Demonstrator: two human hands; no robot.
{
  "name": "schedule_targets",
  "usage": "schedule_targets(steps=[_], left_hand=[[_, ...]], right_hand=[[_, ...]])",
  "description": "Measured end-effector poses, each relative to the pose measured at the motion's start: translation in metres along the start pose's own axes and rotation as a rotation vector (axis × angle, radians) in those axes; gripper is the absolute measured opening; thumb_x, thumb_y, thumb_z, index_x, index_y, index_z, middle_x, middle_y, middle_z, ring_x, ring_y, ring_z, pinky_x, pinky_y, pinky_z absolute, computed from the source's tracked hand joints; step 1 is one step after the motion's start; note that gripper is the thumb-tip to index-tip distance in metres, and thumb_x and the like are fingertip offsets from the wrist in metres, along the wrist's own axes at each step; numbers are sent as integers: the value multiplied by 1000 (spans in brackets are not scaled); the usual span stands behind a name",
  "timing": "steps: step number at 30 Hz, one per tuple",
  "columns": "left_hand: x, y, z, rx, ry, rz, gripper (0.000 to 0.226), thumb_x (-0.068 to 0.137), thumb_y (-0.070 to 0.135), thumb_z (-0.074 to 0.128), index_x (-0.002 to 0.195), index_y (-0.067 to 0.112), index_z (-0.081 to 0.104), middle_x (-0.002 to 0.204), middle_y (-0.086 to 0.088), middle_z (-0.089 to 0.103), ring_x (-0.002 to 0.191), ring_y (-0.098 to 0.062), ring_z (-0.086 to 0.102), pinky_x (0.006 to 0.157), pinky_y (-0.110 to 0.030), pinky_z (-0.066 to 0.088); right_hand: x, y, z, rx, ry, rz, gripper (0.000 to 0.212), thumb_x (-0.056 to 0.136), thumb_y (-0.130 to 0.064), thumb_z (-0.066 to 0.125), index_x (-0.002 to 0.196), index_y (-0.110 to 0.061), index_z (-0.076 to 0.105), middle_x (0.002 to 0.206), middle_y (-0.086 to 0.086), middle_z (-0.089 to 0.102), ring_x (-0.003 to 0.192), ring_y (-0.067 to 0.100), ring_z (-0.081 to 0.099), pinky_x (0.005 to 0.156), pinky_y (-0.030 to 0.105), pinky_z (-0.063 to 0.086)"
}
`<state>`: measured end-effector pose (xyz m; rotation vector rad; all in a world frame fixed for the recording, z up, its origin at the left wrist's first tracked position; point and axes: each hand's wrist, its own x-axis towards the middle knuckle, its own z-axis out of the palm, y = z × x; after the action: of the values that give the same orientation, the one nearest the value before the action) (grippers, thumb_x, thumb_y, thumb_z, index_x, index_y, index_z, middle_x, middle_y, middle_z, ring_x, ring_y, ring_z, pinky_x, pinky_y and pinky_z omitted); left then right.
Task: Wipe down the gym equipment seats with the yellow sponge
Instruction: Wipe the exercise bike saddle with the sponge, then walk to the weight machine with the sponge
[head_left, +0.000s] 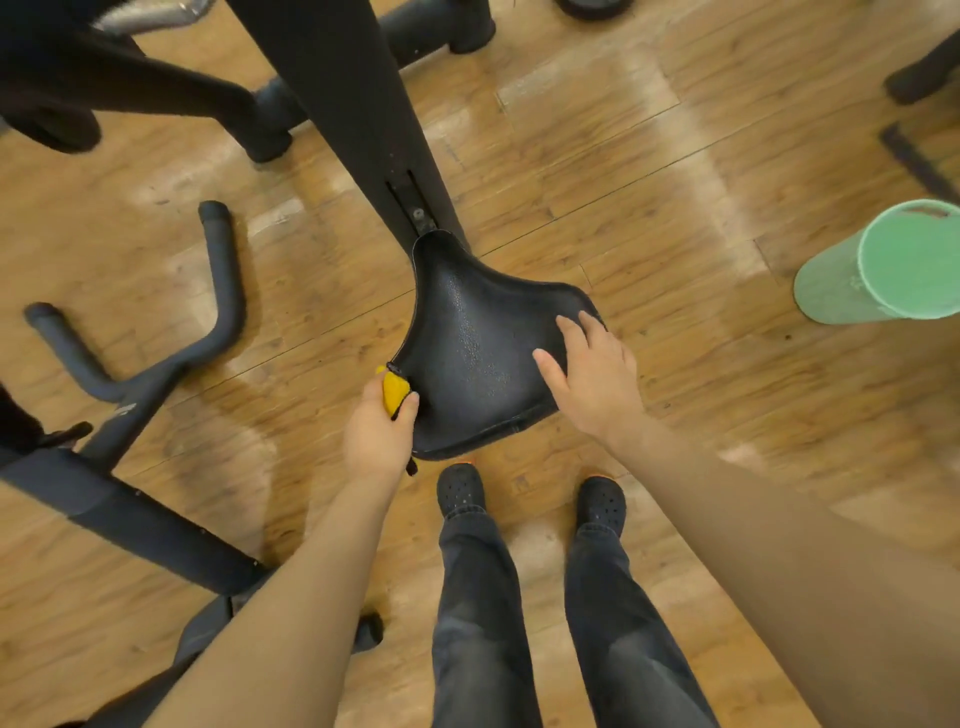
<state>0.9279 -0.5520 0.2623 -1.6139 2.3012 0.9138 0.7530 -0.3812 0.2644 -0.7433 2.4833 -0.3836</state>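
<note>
Yellow sponge (396, 394) against black seat (478, 353)

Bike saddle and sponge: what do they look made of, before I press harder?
The bike saddle looks like black vinyl or synthetic leather: a pebbled grain with a soft sheen and a raised seam along the rim. It could be moulded rubber. The yellow sponge, gripped in the left hand, looks like matte foam with a dark edge, perhaps a scouring layer; mostly hidden. The right hand rests flat on the saddle.

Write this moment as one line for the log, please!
left hand: holds yellow sponge at seat edge | right hand: flat on seat
</note>
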Motion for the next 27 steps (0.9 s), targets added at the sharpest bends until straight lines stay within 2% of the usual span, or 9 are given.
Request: schedule_targets(steps=[4,9,15,19,23,27], left_hand=[[-44,49,-30,97,-38,190,53,92,40,57,140,22,42,131,-5,54,118,-28,51,93,-41,44],[-106,116,-57,108,-100,339,54,91,38,60,139,19,45,131,-8,54,118,-27,52,96,-37,42],[-172,176,-63,121,-234,566,54,91,41,58,139,23,45,131,-5,56,116,-26,55,95,-40,47],[-218,193,-44,200,-372,766,39,90,40,60,124,21,55,114,-7,62,101,-28,59,75,-36,46],[-271,197,-13,316,-520,923,45,90,39,61,128,15,55,116,-9,64,103,-30,59,79,-35,46],[-335,180,15,453,-659,1040,44,92,35,59,129,10,54,113,-12,65,101,-32,60,73,-30,39]], right_hand=[[-50,0,-55,36,-20,7,56,97,-53,32,138,-17,43,146,11,39,132,29,39,106,48,33],[-110,9,-121,29,-20,27,53,96,-39,44,142,-15,33,138,11,44,123,32,45,98,45,40],[-209,33,-159,152,73,270,40,98,-33,42,131,-10,42,123,13,53,113,32,52,88,40,45],[-302,55,-124,319,104,561,44,98,-28,42,138,-10,38,131,12,50,117,30,51,94,39,45],[-404,66,-63,479,138,808,32,98,-25,40,121,-4,48,118,17,57,104,34,55,84,39,46],[-512,58,8,632,179,1040,27,96,-24,40,113,-7,51,107,16,62,98,34,60,76,33,44]])
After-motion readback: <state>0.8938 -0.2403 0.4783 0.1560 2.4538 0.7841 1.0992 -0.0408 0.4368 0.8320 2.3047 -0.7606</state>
